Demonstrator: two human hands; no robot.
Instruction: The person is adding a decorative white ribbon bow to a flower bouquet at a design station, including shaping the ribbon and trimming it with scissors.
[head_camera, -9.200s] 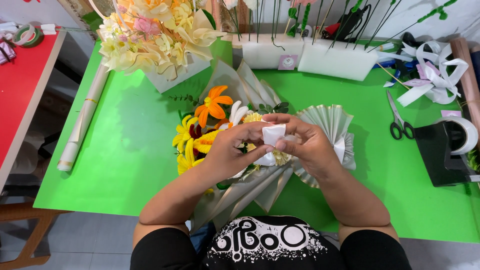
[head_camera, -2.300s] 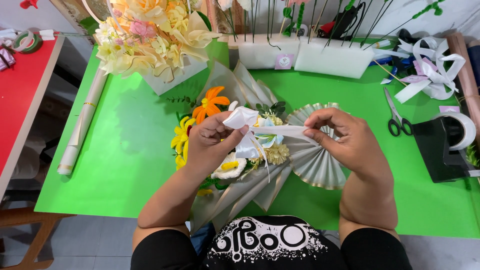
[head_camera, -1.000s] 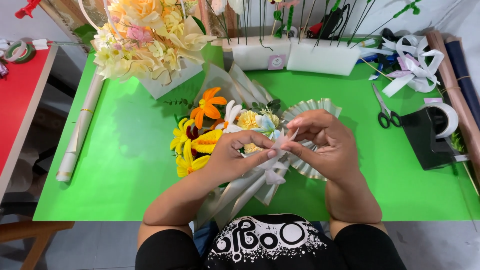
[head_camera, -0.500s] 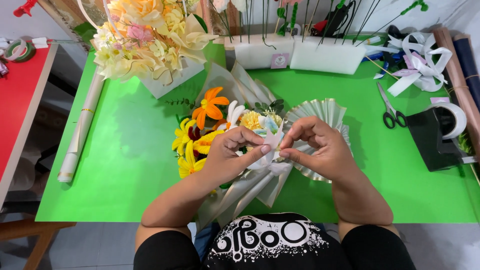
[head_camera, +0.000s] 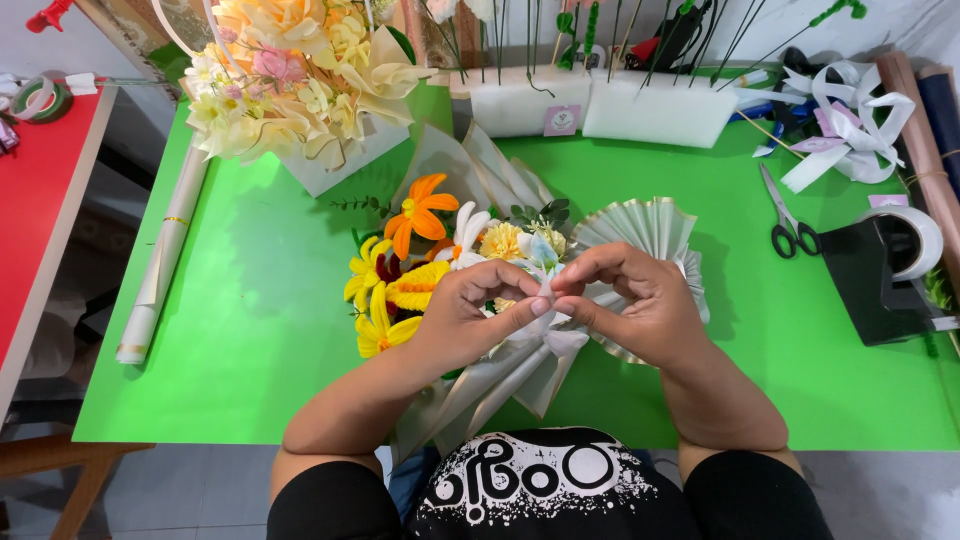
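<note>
The left hand (head_camera: 470, 320) and the right hand (head_camera: 640, 300) meet fingertip to fingertip above the middle of the green table (head_camera: 260, 330), just in front of the person's torso. Both hands are clenched in a pinch: thumb and fingers of each grip a small piece of white ribbon (head_camera: 545, 290) between them, with the two pinches touching. Directly beneath the hands lies the bouquet (head_camera: 440, 260), resting on its side on the table, stems toward the person and blooms pointing away and to the left; it contains orange, yellow, white and dark red flowers. Its cream wrapping paper (head_camera: 650, 225) fans out in pleats behind the right hand, and the wrapped stem end passes under the left wrist. Farther right are scissors (head_camera: 785, 220) and a black tape dispenser (head_camera: 885, 280). At the left edge lies a rolled sheet of paper (head_camera: 160, 265). At the far side stand a pale flower arrangement (head_camera: 300, 70) and white foam blocks (head_camera: 600, 105) holding wire stems.
</note>
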